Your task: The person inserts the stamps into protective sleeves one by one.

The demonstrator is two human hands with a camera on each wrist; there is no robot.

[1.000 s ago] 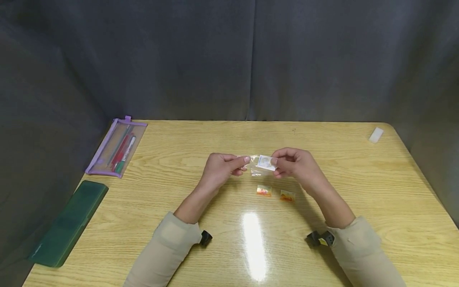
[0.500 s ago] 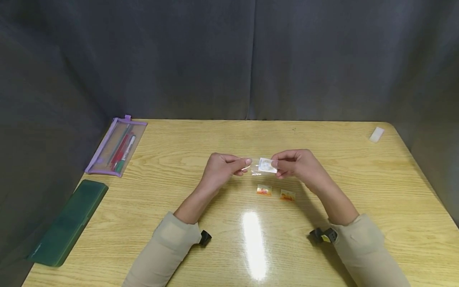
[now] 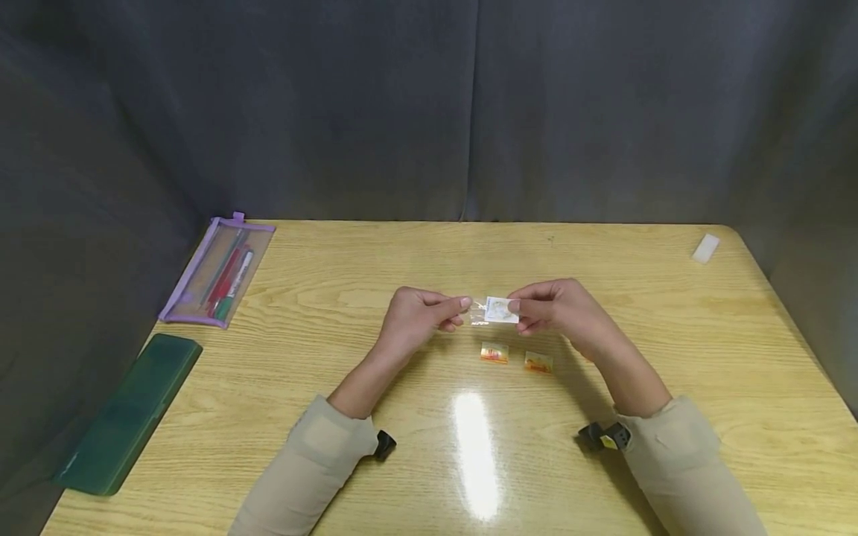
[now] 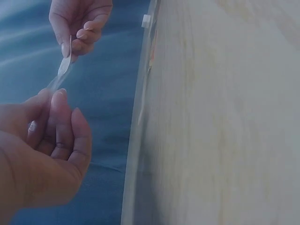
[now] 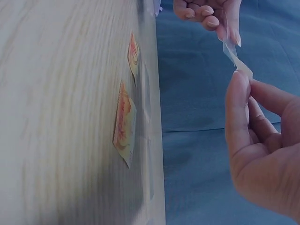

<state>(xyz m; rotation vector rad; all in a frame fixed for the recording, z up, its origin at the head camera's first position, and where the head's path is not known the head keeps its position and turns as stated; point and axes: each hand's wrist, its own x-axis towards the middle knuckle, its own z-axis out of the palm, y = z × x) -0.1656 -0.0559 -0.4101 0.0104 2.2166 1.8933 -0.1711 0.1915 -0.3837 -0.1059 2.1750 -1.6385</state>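
Observation:
Between the thumb and fingers of my left hand [image 3: 418, 314] is one end of a small clear plastic bag [image 3: 478, 316]. My right hand [image 3: 553, 307] pinches a small white printed stamp [image 3: 499, 310], and its toothed edge shows in the right wrist view. Bag and stamp overlap between the two hands, held above the table. I cannot tell whether the stamp lies inside the bag or against it. Just below the hands, an orange and yellow stamp [image 3: 494, 353] lies on the table, with a second orange stamp [image 3: 538, 362] to its right.
A mesh pencil pouch [image 3: 217, 272] with purple edging and pens inside lies at the table's back left. In front of it is a dark green case [image 3: 130, 415]. A white block [image 3: 705, 248] sits at the back right corner. Dark curtains [image 3: 429, 112] enclose the wooden table.
The stamp in my right hand has tipped slightly and shifted a little down, and the clear bag shows less spread between the hands. My left hand keeps its grip, and the stamps on the table stay put.

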